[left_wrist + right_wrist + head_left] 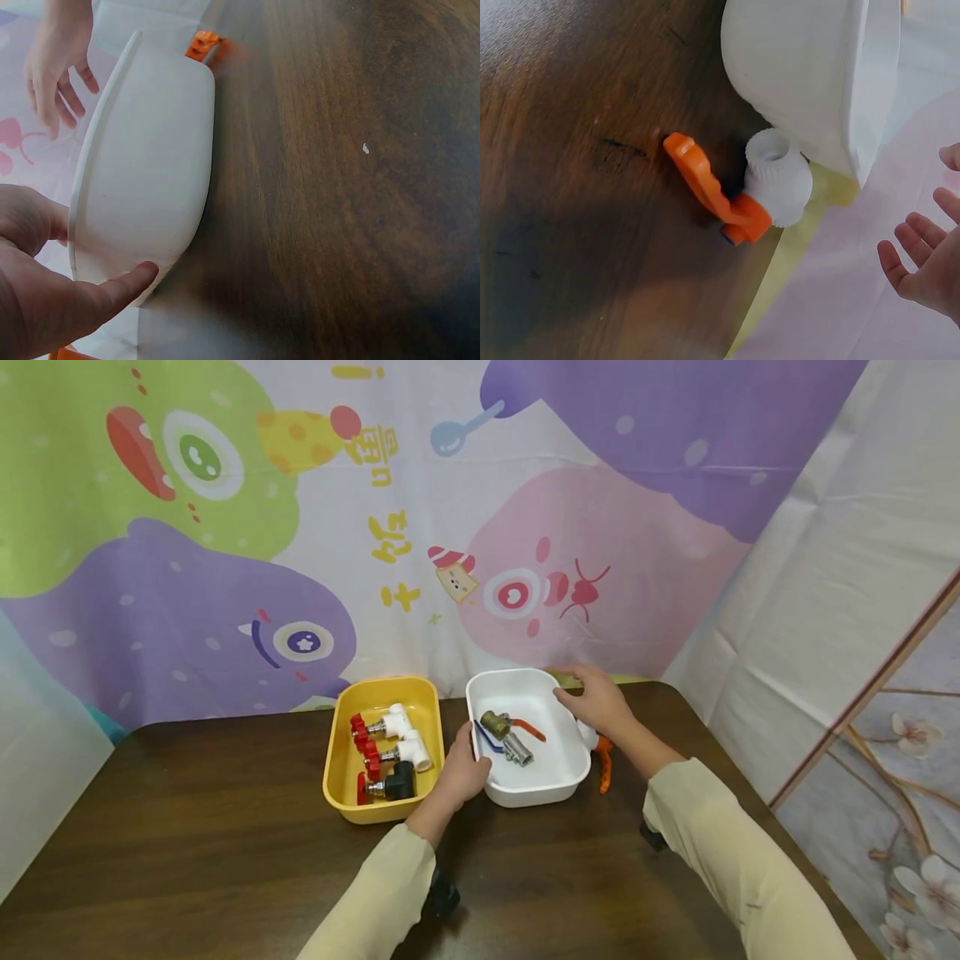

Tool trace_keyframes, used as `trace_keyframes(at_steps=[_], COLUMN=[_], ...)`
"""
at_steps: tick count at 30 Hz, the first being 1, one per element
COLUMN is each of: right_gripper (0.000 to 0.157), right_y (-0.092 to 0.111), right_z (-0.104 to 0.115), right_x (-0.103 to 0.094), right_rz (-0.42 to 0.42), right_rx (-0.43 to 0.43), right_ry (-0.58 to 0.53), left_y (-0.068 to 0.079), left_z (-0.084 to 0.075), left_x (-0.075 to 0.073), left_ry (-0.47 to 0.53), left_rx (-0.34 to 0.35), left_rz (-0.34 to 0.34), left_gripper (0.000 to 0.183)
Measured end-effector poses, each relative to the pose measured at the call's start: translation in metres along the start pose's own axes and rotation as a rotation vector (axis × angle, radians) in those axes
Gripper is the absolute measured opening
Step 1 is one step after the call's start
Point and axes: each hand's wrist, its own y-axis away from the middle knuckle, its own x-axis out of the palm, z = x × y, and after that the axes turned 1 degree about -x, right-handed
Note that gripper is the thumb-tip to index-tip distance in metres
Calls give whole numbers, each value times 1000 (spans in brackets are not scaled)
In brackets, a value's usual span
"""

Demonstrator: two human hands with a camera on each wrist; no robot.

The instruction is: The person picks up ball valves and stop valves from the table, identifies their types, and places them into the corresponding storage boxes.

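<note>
A white plastic tray (528, 787) stands before me in the head view. My left hand (462, 770) holds it by its front left corner, the thumb along the outer wall in the left wrist view. Inside lie a brass ball valve (495, 723) with an orange-red lever and a silver ball valve (517, 750) with a blue lever. My right hand (596, 700) is by the right rim, its fingers loosely spread and holding nothing. Against the tray's right side, a white plastic ball valve (780, 180) with an orange handle (697, 172) lies on the table.
Left of the white tray stands a yellow tray (337, 768). It holds two white valves (412, 752) and a black valve (400, 781), all with red handles. A printed cloth (420, 643) hangs behind the dark wooden table (247, 852).
</note>
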Motion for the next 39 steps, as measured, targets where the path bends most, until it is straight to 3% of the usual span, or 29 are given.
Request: trace_keyframes(at_steps=[9,39], right_gripper=[49,49], right_y=[4,17], right_z=[-9,-32], right_x=[-4,-6], right_rz=[-27,-4], right_rx=[-2,36], right_ry=[14,53], left_y=[1,-1], left_z=[-1,1], left_x=[0,1], left_ry=[7,-2], left_rx=[1,-18], left_rz=[-1,1], left_gripper=[66,67])
